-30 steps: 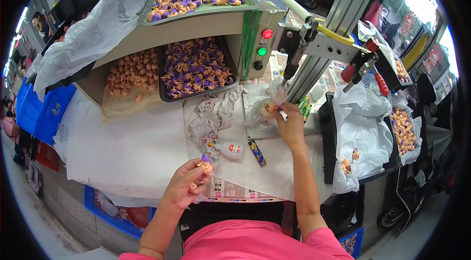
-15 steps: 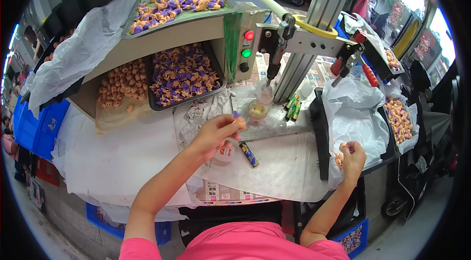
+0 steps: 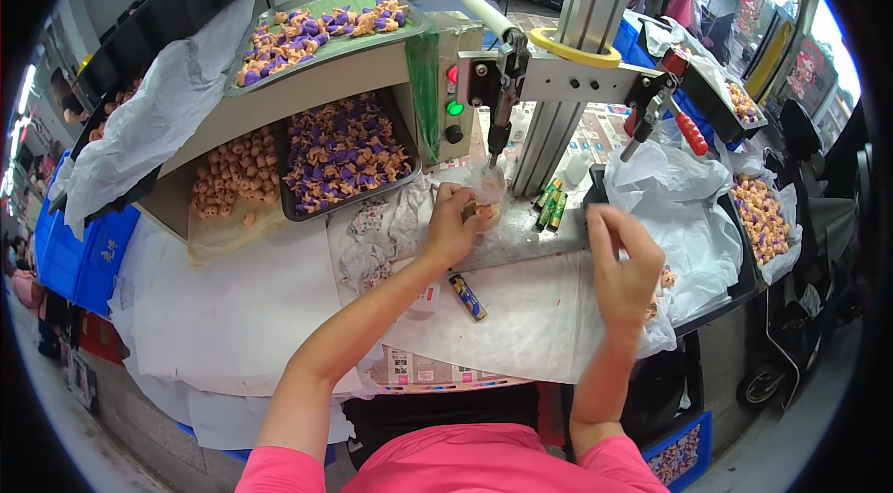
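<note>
Clear plastic cup (image 3: pixel 486 200) sits upright at frame centre, mouth up, long axis vertical, right under the press nozzle (image 3: pixel 496 147). Left hand (image 3: pixel 453 231) wraps its fingers around that one cup. Right hand (image 3: pixel 621 268) hovers lower right over the white bag (image 3: pixel 693 214), fingers curled, apparently holding nothing. Three trays of orange and purple pieces: one upper tray (image 3: pixel 321 19), two below. One lighter (image 3: pixel 467 297) lies diagonally on the paper.

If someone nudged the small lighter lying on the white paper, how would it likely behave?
The lighter is small and slim, so probably light and stiff. It lies flat on the white paper, so a push would likely slide or spin it rather than tip it. The loose, creased paper might shift along with it.
</note>
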Demonstrator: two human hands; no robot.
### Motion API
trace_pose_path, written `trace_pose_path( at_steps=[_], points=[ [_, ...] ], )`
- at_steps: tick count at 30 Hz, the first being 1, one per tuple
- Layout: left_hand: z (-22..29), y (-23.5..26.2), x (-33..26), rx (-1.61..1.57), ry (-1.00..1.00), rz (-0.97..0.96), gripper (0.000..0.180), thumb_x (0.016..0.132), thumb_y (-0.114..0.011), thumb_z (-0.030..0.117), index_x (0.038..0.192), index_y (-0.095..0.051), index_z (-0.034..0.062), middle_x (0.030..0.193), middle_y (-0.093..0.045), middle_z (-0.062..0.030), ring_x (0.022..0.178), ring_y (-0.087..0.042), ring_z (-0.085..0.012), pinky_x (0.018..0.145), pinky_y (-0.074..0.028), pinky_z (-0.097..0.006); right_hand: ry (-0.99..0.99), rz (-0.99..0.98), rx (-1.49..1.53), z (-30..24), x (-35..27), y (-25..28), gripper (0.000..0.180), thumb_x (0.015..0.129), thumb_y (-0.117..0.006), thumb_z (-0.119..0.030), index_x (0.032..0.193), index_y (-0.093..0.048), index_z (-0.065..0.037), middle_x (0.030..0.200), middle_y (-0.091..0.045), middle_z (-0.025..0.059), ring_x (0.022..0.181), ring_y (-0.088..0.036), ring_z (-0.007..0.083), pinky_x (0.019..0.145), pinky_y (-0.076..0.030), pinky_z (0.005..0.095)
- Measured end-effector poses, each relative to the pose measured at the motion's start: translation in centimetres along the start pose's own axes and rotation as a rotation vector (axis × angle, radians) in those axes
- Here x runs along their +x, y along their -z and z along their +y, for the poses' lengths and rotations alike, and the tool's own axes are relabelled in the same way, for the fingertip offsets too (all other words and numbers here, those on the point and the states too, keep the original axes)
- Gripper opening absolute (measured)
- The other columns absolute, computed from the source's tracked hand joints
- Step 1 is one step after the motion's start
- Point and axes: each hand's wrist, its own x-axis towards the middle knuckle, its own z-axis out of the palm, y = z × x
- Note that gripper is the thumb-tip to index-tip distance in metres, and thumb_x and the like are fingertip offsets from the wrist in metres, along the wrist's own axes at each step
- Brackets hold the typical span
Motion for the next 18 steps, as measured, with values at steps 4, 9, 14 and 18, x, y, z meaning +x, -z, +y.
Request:
trace_pose_path(
  at_steps=[4,9,14,18],
  points=[
    [1.2,0.3,-0.5,0.038,0.079,-0.030,0.026,0.076,-0.073,0.004,0.097,-0.060,-0.0040,0.105,-0.046,-0.0098,0.089,-0.056,-0.0202,0.070,-0.051,-0.029,0.523,0.324,0.023,-2.4,6.0,-5.2,0.019,0.081,-0.066,-0.002,0.100,-0.066,-0.001,0.085,-0.068,0.0137,0.072,-0.064,0.0285,0.068,-0.050,0.0353],
    [0.4,-0.7,-0.5,0.045,0.017,0.016,0.026,0.074,-0.073,0.004,0.096,-0.060,-0.0043,0.105,-0.048,-0.0099,0.091,-0.056,-0.0215,0.072,-0.050,-0.030,0.349,0.016,-0.040,-6.8,14.6,-7.7,0.033,0.084,-0.068,-0.019,0.112,-0.064,-0.003,0.097,-0.068,0.0128,0.092,-0.063,0.0229,0.082,-0.047,0.0339],
    [0.5,0.4,-0.4,0.176,0.034,0.016,0.026,0.072,-0.075,0.008,0.093,-0.063,-0.0028,0.104,-0.051,-0.0107,0.094,-0.055,-0.0242,0.083,-0.046,-0.032,0.243,-0.129,0.846,-10.2,17.5,-6.2,0.037,0.087,-0.065,-0.029,0.112,-0.064,-0.003,0.090,-0.066,0.0107,0.086,-0.060,0.0208,0.083,-0.044,0.0353],
    [0.5,2.1,0.3,0.035,0.006,-0.051,0.027,0.072,-0.075,0.008,0.094,-0.064,-0.0024,0.103,-0.052,-0.0106,0.096,-0.055,-0.0243,0.083,-0.046,-0.032,0.457,-0.201,0.968,-10.6,11.2,-1.4,0.023,0.085,-0.068,-0.027,0.087,-0.063,-0.004,0.071,-0.060,0.0027,0.065,-0.058,0.0099,0.069,-0.044,0.0283]
  ],
)
